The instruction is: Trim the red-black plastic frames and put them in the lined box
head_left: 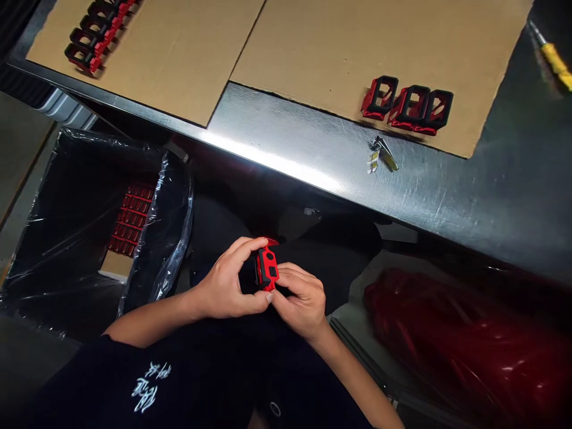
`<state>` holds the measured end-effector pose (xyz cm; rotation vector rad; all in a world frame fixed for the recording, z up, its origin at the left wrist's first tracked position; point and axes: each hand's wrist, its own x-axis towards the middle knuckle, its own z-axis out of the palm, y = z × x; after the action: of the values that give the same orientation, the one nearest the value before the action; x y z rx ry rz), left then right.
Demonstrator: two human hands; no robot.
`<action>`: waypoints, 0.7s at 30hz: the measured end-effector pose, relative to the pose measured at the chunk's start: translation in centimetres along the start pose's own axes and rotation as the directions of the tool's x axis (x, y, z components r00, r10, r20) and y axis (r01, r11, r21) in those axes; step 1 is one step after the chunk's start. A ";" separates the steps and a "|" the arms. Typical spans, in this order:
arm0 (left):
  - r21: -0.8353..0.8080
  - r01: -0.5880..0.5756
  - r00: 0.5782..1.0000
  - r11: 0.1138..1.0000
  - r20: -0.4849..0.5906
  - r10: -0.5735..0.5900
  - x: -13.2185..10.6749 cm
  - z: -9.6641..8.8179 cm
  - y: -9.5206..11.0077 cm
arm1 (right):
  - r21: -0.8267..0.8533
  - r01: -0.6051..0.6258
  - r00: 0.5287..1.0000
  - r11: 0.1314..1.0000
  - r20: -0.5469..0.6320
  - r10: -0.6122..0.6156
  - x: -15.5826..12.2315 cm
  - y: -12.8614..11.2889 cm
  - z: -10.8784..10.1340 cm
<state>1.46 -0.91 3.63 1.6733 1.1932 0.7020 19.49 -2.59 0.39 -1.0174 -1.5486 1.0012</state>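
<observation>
Both of my hands hold one small red and black plastic part [267, 269] over my lap, below the table's edge. My left hand [230, 281] curls round its left side, with fingers over the top and thumb underneath. My right hand [298, 299] pinches its lower right side with closed fingers. Three finished red and black parts [407, 107] stand in a row on the cardboard sheet [357, 42] at the right. A longer row of the same parts [96, 33] lies at the far left on another cardboard sheet [170, 53].
A steel table [313, 149] runs across the view with a small bundle of tags [381, 155] on it. A yellow-handled tool [553, 56] lies at the far right. Left of me is a plastic-lined box [67, 232] holding red parts [130, 219]. A red bag [469, 339] sits at the right.
</observation>
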 end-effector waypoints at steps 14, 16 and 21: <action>0.036 -0.140 0.990 0.990 -0.005 0.140 -0.4 0.3 -0.9 | -0.020 -0.033 0.999 0.999 -0.003 0.033 -0.1 0.3 0.3; 0.048 -0.148 0.989 0.988 -0.002 0.148 -0.5 0.3 -1.0 | -0.026 -0.040 0.999 0.999 0.001 0.040 -0.1 0.3 0.3; 0.050 -0.200 0.980 0.978 0.015 0.200 -0.5 0.3 -1.4 | -0.033 -0.045 0.999 0.998 0.002 0.045 -0.3 0.4 0.4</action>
<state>0.95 -1.33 2.30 1.8557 1.0529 0.7902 19.19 -2.81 -0.17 -1.0784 -1.5551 1.0120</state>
